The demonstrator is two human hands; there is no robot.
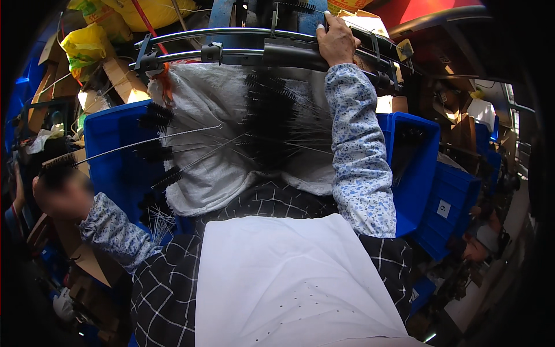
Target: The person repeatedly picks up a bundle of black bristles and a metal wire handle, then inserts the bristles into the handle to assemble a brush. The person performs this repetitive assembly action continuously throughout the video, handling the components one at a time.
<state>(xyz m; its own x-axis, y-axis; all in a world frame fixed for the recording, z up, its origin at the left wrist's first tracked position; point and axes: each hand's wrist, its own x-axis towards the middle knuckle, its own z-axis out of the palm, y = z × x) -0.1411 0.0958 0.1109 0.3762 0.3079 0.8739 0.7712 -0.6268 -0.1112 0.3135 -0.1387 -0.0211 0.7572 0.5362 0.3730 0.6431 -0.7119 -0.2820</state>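
At the far left, my left hand [63, 195], partly blurred, is closed on a brush with black bristles; its long twisted wire stem [153, 140] reaches rightward and ends in a small loop. My right hand [338, 41] is up at the metal machine frame [243, 52], its fingers curled over the frame's right part. By those fingertips lies another black brush [298, 6]; what the fingers grip is hidden. Across my lap, on a white woven sack [202, 173], rests a pile of black wire brushes [269, 118], their thin stems fanning out sideways.
Blue plastic bins stand at my left [113, 139] and right [413, 168], with more brushes [156, 217] in the left one. A second blue crate [448, 202] is farther right. Yellow bags [87, 46] and cardboard [124, 81] lie at the back left. Another person [483, 237] is at the far right.
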